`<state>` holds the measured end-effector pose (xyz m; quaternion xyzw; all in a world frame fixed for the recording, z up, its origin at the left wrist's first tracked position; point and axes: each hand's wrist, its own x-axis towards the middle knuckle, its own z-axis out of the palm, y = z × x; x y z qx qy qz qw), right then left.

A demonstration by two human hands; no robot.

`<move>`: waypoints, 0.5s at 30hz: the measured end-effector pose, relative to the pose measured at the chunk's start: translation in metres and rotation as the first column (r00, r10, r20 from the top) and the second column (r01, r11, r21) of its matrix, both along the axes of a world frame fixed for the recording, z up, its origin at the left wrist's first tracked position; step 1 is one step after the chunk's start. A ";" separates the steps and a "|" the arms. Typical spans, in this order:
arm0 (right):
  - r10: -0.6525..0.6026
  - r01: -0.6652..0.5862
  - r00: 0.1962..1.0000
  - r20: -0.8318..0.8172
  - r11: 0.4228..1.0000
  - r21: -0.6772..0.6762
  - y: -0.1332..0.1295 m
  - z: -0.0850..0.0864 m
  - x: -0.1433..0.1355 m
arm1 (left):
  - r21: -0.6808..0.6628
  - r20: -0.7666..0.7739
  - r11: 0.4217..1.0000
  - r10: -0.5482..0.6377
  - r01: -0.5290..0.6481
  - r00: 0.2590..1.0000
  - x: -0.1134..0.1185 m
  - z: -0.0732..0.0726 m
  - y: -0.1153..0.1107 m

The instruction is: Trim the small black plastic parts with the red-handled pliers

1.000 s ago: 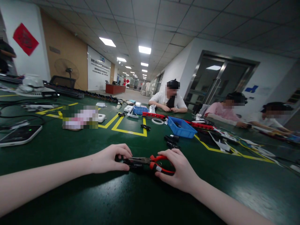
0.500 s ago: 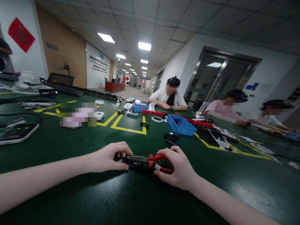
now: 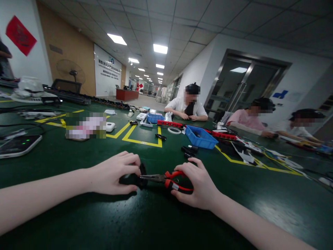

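My right hand (image 3: pixel 196 184) is wrapped round the red and black handles of the pliers (image 3: pixel 156 178), whose long metal jaws point left. Between the fingers of my left hand (image 3: pixel 117 173) is a black part (image 3: pixel 142 176), blurred and partly hidden by the fingers. The tips of the pliers meet this part at its right side. Both hands are low over the green table (image 3: pixel 156 222). Behind the pliers lie several black pieces (image 3: pixel 189 151), and a small black piece (image 3: pixel 160 137) rests near the yellow tape.
A blue tray (image 3: pixel 201 138) holds dark items. Further back are a red strip (image 3: pixel 170 124), a tape roll (image 3: pixel 174 130) and a second blue tray (image 3: pixel 155 118). On the left are phones (image 3: pixel 19 146) and cables. A person (image 3: pixel 187 107) sits across the table, two more to the right.
My left hand has shifted slightly left and turned the black part, which now stands more upright at the plier tips. The pliers and my right hand have hardly moved.
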<state>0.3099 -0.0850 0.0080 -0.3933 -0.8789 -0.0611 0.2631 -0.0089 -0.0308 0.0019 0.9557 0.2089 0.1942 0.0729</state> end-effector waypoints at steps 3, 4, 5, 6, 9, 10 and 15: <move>0.007 -0.008 1.000 0.011 1.000 0.016 0.000 0.000 0.000 | 0.058 0.016 0.997 -0.042 0.041 0.999 -0.002 -0.002 0.002; 0.009 -0.009 1.000 0.015 1.000 0.020 0.001 -0.001 0.000 | 0.049 0.015 0.997 -0.053 0.052 0.998 -0.002 -0.003 0.003; 0.008 -0.008 1.000 0.018 1.000 0.023 0.001 -0.001 0.001 | 0.032 0.012 0.997 -0.064 0.064 0.998 -0.002 -0.004 0.004; 0.005 -0.006 1.000 0.021 1.000 0.026 0.001 -0.001 0.001 | 0.012 0.006 0.997 -0.077 0.077 0.997 -0.002 -0.004 0.005; -0.005 0.004 1.000 0.028 1.000 0.031 0.001 -0.001 0.001 | -0.020 -0.003 0.994 -0.105 0.105 0.994 -0.002 -0.005 0.008; -0.005 0.004 1.000 0.030 1.000 0.030 0.001 -0.001 0.001 | -0.020 -0.004 0.994 -0.107 0.107 0.994 -0.002 -0.004 0.008; -0.013 0.012 0.999 0.030 1.000 0.028 0.002 -0.001 0.001 | -0.031 -0.028 0.996 -0.089 0.089 0.996 -0.002 -0.002 0.007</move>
